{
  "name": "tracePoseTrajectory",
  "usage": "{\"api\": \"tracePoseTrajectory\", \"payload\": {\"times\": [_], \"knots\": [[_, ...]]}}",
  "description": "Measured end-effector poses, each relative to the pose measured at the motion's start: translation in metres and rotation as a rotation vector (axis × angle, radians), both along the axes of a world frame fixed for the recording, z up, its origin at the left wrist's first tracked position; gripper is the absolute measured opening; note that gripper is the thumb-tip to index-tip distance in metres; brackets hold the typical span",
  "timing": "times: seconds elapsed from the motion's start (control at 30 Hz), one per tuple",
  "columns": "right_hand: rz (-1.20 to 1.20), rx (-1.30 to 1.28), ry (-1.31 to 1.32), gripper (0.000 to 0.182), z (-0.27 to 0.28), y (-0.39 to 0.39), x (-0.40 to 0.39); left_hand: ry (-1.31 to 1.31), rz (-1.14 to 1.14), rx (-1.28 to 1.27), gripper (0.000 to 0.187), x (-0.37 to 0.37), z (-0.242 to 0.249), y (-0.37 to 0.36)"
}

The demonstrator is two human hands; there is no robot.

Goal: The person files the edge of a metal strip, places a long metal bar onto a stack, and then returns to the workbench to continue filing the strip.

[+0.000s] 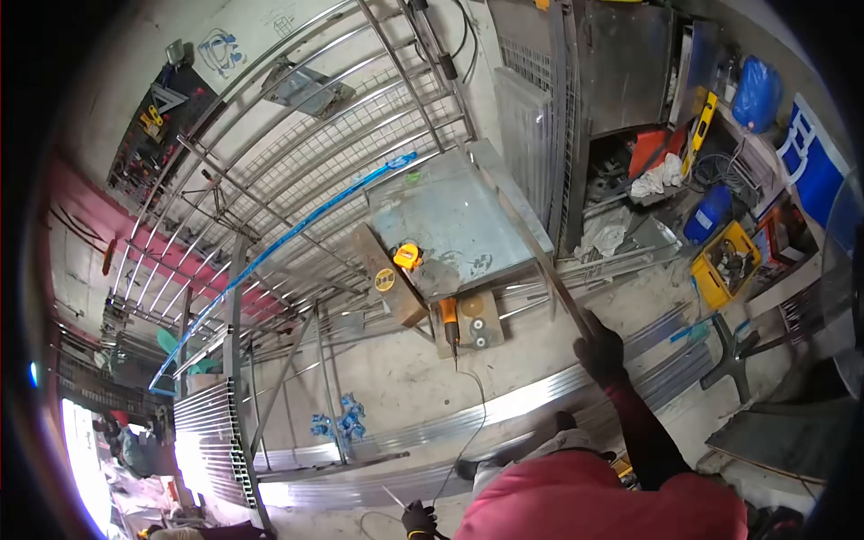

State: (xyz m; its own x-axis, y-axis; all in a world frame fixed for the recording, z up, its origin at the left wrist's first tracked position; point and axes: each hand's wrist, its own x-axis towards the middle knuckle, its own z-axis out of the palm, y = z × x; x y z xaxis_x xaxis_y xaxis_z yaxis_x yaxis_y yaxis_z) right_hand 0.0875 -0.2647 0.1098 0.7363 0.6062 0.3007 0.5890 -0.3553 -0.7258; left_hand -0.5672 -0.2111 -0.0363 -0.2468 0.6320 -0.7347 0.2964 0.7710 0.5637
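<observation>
Gloved hands held metal in a workshop.
The right hand (601,349) gripped a long bar (531,238); the left hand (418,519), near, pinched a thin rod (393,497).

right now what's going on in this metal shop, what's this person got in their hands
A person in a red top stands among steel parts. Their right hand, in a dark glove, has its grip on a long metal bar that leans past a small work table. Their left hand, also gloved, holds a thin rod low down. A tape measure lies on the table, a grinder just beside it.
</observation>
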Motion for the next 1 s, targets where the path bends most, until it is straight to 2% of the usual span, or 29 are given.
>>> {"api": "tracePoseTrajectory", "payload": {"times": [0.1, 0.17, 0.3, 0.37, 0.4, 0.43, 0.5, 0.53, 0.6, 0.63, 0.67, 0.7, 0.73, 0.77, 0.8, 0.83, 0.87, 0.9, 0.93, 1.0], "knots": [[0.034, 0.021, 0.042, 0.065, -0.019, 0.049, 0.019, 0.063, -0.013, -0.051, 0.033, 0.033, 0.018, -0.043], [0.07, 0.074, 0.289, 0.072, -0.034, 0.087, 0.029, 0.121, -0.043, -0.087, 0.033, 0.05, 0.03, -0.069], [0.165, 0.009, 0.397, 0.08, -0.047, 0.152, 0.039, 0.203, -0.31, -0.177, 0.032, 0.069, 0.035, -0.11], [0.155, -0.048, 0.179, 0.088, -0.068, 0.183, 0.043, 0.261, -0.502, -0.231, 0.031, 0.076, 0.028, -0.124], [0.263, 0.088, 0.324, 0.092, -0.088, 0.197, 0.05, 0.278, -0.595, -0.259, 0.031, 0.079, 0.024, -0.129], [0.258, 0.084, 0.318, 0.092, -0.09, 0.205, 0.057, 0.297, -0.674, -0.284, 0.031, 0.083, 0.019, -0.131], [0.194, 0.073, -0.33, 0.096, -0.074, 0.216, 0.072, 0.318, -0.833, -0.319, 0.031, 0.086, 0.01, -0.131], [0.186, -0.043, -0.26, 0.095, -0.06, 0.212, 0.083, 0.317, -0.926, -0.329, 0.03, 0.086, 0.005, -0.129], [0.179, 0.015, -0.231, 0.084, -0.014, 0.195, 0.099, 0.307, -1.227, -0.32, 0.03, 0.088, -0.009, -0.118], [0.191, 0.056, -0.173, 0.079, 0.002, 0.181, 0.102, 0.274, -1.544, -0.278, 0.03, 0.092, -0.025, -0.108], [0.249, 0.034, -0.22, 0.076, 0.019, 0.164, 0.102, 0.176, -2.065, -0.127, 0.03, 0.097, -0.039, -0.092], [0.312, 0.005, -0.258, 0.073, 0.027, 0.147, 0.1, 0.208, -1.899, -0.123, 0.027, 0.103, -0.048, -0.087], [0.357, -0.023, -0.318, 0.068, 0.025, 0.132, 0.099, 0.226, -1.729, -0.105, 0.025, 0.095, -0.079, -0.088], [0.378, -0.082, -0.321, 0.068, 0.014, 0.113, 0.091, 0.258, -1.642, 0.036, 0.024, 0.101, -0.065, -0.074], [0.407, -0.14, -0.147, 0.066, 0.001, 0.099, 0.087, 0.197, -1.804, 0.312, 0.025, 0.107, -0.061, -0.062], [0.426, -0.192, 0.026, 0.063, -0.013, 0.088, 0.085, 0.227, -1.655, 0.318, 0.026, 0.113, -0.079, -0.058], [0.439, -0.152, 0.031, 0.057, -0.029, 0.08, 0.083, 0.262, -1.536, 0.341, 0.025, 0.12, -0.09, -0.049], [0.45, -0.175, 0.023, 0.057, -0.028, 0.076, 0.082, 0.116, -0.85, -0.042, 0.019, 0.136, -0.096, -0.044], [0.453, -0.201, -0.042, 0.054, -0.029, 0.075, 0.081, 0.049, -0.221, -0.135, 0.019, 0.172, -0.069, -0.033], [0.47, -0.225, -0.101, 0.05, -0.025, 0.089, 0.08, 0.01, -0.166, 0.105, 0.03, 0.217, -0.041, -0.009]]}}
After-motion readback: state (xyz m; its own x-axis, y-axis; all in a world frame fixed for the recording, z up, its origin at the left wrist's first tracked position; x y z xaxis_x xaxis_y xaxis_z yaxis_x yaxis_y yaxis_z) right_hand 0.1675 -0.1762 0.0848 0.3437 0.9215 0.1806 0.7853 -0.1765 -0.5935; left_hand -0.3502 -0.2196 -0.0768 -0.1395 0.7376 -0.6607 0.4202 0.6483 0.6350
